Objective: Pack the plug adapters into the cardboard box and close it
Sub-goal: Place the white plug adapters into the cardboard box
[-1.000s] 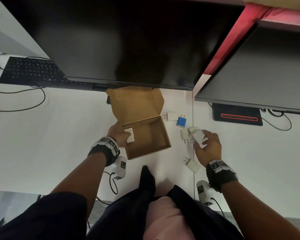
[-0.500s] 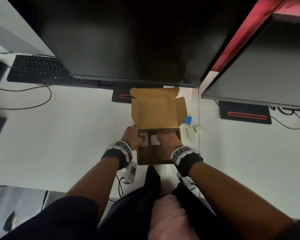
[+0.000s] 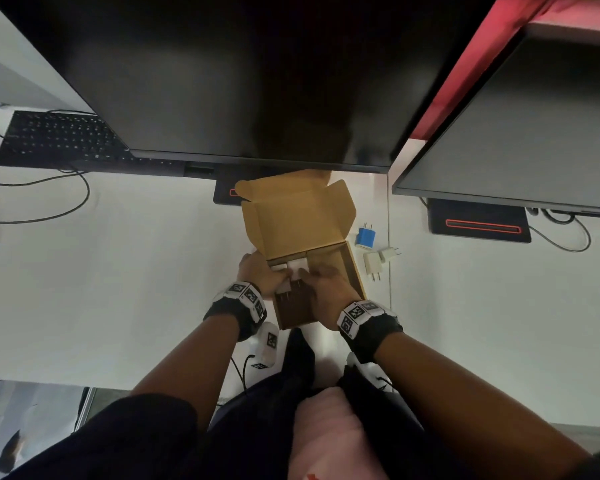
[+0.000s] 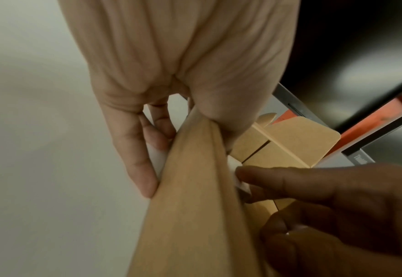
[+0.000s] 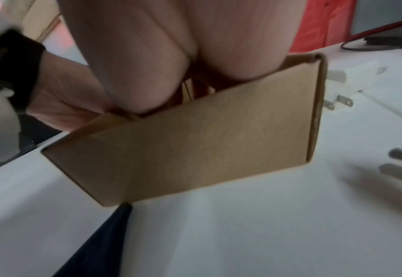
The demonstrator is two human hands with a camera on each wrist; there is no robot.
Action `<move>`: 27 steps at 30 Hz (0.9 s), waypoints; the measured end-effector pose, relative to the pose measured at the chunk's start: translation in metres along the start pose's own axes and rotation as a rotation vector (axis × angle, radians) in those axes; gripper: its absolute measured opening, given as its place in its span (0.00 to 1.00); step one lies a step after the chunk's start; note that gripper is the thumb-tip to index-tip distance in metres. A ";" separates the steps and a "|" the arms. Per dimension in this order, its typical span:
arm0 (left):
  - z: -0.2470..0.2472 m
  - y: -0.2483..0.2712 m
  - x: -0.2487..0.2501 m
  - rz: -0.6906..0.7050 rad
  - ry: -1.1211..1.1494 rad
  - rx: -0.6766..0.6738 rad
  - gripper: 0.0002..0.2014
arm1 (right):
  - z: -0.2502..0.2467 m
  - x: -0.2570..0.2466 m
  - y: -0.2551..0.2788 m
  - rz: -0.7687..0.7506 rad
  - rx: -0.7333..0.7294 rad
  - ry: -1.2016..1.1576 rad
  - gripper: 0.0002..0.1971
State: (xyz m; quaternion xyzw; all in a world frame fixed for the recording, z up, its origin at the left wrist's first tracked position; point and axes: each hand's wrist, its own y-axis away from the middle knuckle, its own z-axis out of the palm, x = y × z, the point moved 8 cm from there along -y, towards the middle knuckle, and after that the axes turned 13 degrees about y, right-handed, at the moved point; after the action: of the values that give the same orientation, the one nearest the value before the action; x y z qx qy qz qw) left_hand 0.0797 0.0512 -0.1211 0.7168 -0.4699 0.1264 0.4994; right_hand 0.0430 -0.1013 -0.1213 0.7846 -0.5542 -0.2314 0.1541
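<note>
The cardboard box [image 3: 355, 271] lies open on the white desk, lid [image 3: 291, 220] standing up at the back. My left hand [image 3: 257, 271] grips the box's left wall [image 4: 195, 187], fingers [image 4: 133, 159] outside and thumb inside. Reaching into the box from the front, my right hand [image 3: 326, 289] pinches a white adapter [image 4: 242, 184] between forefinger and thumb. Two white adapters [image 3: 297, 265] show inside at the left. On the desk right of the box lie a blue adapter [image 3: 365, 237], a white adapter [image 3: 373, 263] and a smaller white one [image 3: 388, 253].
A big monitor [image 3: 239, 81] overhangs the desk just behind the box, a second monitor [image 3: 534, 133] to the right. A black keyboard [image 3: 59, 140] and cables [image 3: 66, 202] lie far left. The box's front wall [image 5: 195, 150] faces me near the desk's edge.
My right hand left the adapters on the right, carried a white one into the box and stays there. The left hand's adapter went in too, and the box was turned.
</note>
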 end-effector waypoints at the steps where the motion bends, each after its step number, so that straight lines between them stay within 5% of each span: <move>1: 0.000 -0.001 0.000 0.002 -0.016 0.013 0.22 | -0.002 0.001 0.001 -0.011 -0.008 -0.001 0.33; 6: -0.002 0.000 0.000 0.000 -0.067 0.052 0.18 | -0.038 0.006 0.015 -0.055 0.111 -0.151 0.22; 12: -0.027 -0.003 -0.017 -0.073 -0.016 0.132 0.23 | -0.081 0.087 0.054 0.158 0.425 -0.334 0.10; 14: -0.033 -0.006 -0.023 -0.086 0.017 0.131 0.24 | -0.064 0.118 0.064 0.253 0.292 -0.290 0.09; 18: -0.034 -0.009 -0.029 -0.089 0.049 0.110 0.26 | -0.007 0.142 0.087 0.303 -0.071 -0.212 0.26; 20: -0.034 -0.007 -0.027 -0.089 0.065 0.104 0.26 | 0.014 0.139 0.093 0.293 -0.154 -0.163 0.27; 24: -0.035 -0.006 -0.027 -0.093 0.079 0.106 0.25 | 0.020 0.133 0.091 0.323 -0.080 -0.190 0.19; 27: -0.034 -0.007 -0.027 -0.091 0.090 0.108 0.24 | -0.004 0.123 0.085 0.297 0.107 -0.297 0.23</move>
State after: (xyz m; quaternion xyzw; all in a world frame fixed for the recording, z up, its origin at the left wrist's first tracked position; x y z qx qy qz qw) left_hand 0.0810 0.0951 -0.1275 0.7569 -0.4065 0.1606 0.4859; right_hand 0.0116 -0.2457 -0.0990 0.6588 -0.6917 -0.2896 0.0613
